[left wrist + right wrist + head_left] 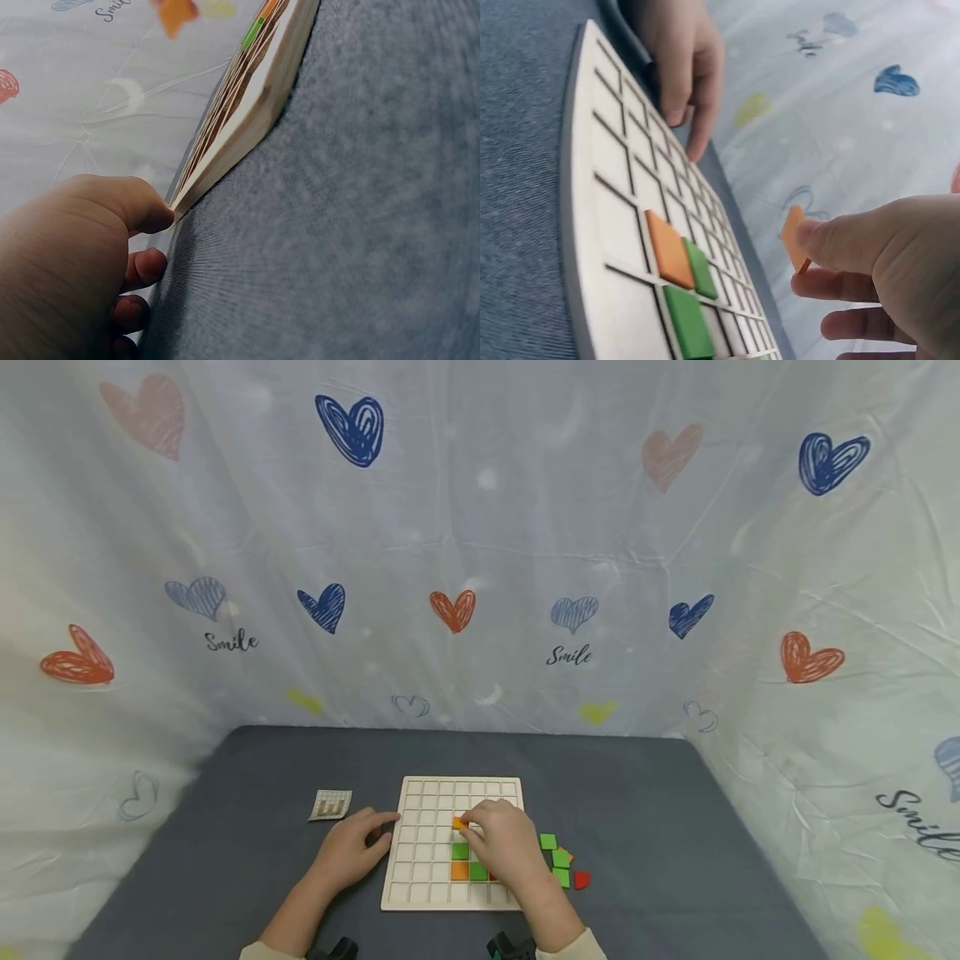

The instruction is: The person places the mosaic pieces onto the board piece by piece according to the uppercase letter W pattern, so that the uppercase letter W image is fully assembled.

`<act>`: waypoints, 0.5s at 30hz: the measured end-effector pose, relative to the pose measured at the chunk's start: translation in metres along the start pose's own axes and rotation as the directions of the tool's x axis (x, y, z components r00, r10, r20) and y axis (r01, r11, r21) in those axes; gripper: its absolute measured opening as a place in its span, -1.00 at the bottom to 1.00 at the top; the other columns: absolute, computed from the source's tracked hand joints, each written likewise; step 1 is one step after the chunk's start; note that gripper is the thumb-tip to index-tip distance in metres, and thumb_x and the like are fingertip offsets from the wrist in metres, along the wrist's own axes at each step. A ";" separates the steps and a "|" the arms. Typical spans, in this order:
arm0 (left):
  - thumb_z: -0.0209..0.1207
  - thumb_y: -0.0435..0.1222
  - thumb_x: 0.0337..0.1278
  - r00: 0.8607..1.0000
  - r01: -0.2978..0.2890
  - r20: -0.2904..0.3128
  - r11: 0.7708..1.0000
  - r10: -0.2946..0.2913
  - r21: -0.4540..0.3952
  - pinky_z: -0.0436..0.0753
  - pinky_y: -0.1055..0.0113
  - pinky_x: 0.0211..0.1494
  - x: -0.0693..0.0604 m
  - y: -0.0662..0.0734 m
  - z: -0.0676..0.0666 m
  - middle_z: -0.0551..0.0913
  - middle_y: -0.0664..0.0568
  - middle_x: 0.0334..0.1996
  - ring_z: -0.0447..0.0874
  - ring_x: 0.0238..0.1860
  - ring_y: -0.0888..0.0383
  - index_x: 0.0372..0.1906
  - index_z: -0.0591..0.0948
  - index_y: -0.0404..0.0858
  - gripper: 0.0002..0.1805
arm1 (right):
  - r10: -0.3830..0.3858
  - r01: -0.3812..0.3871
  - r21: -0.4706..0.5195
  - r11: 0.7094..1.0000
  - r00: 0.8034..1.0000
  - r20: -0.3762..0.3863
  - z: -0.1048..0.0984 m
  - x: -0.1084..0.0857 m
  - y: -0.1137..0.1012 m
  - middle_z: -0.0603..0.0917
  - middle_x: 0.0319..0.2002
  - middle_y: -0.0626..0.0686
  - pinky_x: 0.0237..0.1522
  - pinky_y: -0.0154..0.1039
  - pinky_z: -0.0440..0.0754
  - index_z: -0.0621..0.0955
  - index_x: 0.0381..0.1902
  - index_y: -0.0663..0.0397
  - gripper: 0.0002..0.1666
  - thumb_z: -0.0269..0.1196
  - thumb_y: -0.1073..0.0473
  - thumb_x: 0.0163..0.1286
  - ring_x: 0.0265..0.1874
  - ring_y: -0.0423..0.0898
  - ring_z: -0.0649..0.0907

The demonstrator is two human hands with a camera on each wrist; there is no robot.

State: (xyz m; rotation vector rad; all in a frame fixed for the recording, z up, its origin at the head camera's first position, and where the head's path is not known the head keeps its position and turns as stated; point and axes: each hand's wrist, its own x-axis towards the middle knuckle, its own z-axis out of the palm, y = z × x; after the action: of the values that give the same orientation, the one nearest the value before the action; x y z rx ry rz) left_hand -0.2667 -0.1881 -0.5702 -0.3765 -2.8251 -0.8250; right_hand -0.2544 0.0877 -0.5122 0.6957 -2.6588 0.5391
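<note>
A pale wooden grid board (420,839) lies on the dark cloth. My right hand (504,842) pinches an orange tile (793,238) between thumb and finger, raised over the board. On the board below it sit a green tile (460,852), an orange tile (459,871) and another green tile (477,872); a red piece (492,877) beside them is partly hidden by my right hand. My left hand (351,850) touches the board's left edge with a fingertip, its other fingers loosely bent, holding nothing.
A small printed card (331,805) lies left of the board. Right of the board are loose green tiles (548,842), a red piece (582,879) and a bit of orange under a green one. A white curtain (480,527) with printed hearts hangs behind the table.
</note>
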 end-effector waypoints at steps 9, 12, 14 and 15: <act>0.35 -0.28 0.28 1.000 -0.009 -0.015 1.000 0.009 0.006 0.30 0.30 -0.41 0.000 -0.001 0.002 0.35 0.28 -0.48 0.20 -0.57 0.29 0.14 0.75 0.03 -0.65 | -0.061 0.061 -0.032 0.998 0.998 0.015 0.016 -0.003 0.004 0.76 -0.36 -0.15 -0.30 -0.28 0.61 0.85 -0.30 -0.07 -0.89 0.50 0.06 0.27 -0.38 -0.17 0.66; 0.35 -0.28 0.28 1.000 -0.006 -0.012 1.000 0.006 0.006 0.30 0.29 -0.41 0.000 -0.001 0.002 0.35 0.27 -0.48 0.20 -0.57 0.29 0.14 0.74 0.03 -0.65 | -0.065 0.066 -0.039 0.997 0.998 0.024 0.018 -0.003 0.005 0.75 -0.39 -0.17 -0.32 -0.28 0.59 0.86 -0.31 -0.07 -0.89 0.50 0.06 0.27 -0.41 -0.18 0.64; 0.34 -0.28 0.29 1.000 -0.005 -0.011 1.000 0.005 0.007 0.30 0.29 -0.40 0.000 -0.001 0.002 0.35 0.27 -0.48 0.20 -0.57 0.29 0.14 0.74 0.03 -0.65 | -0.067 0.068 -0.043 0.997 0.997 0.029 0.019 -0.003 0.006 0.75 -0.39 -0.18 -0.31 -0.28 0.59 0.86 -0.31 -0.08 -0.90 0.50 0.06 0.27 -0.40 -0.18 0.64; 0.34 -0.28 0.29 1.000 -0.005 -0.012 1.000 0.006 0.006 0.30 0.29 -0.40 0.000 -0.001 0.002 0.35 0.27 -0.48 0.20 -0.57 0.29 0.14 0.74 0.03 -0.65 | -0.068 0.070 -0.045 0.997 0.997 0.030 0.020 -0.003 0.007 0.75 -0.38 -0.18 -0.31 -0.27 0.59 0.86 -0.31 -0.08 -0.90 0.51 0.06 0.26 -0.40 -0.18 0.64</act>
State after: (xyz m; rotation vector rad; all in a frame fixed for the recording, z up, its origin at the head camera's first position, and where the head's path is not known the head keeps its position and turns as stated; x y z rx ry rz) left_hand -0.2669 -0.1881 -0.5721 -0.3771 -2.8138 -0.8146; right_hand -0.2598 0.0856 -0.5328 0.7838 -2.6534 0.4510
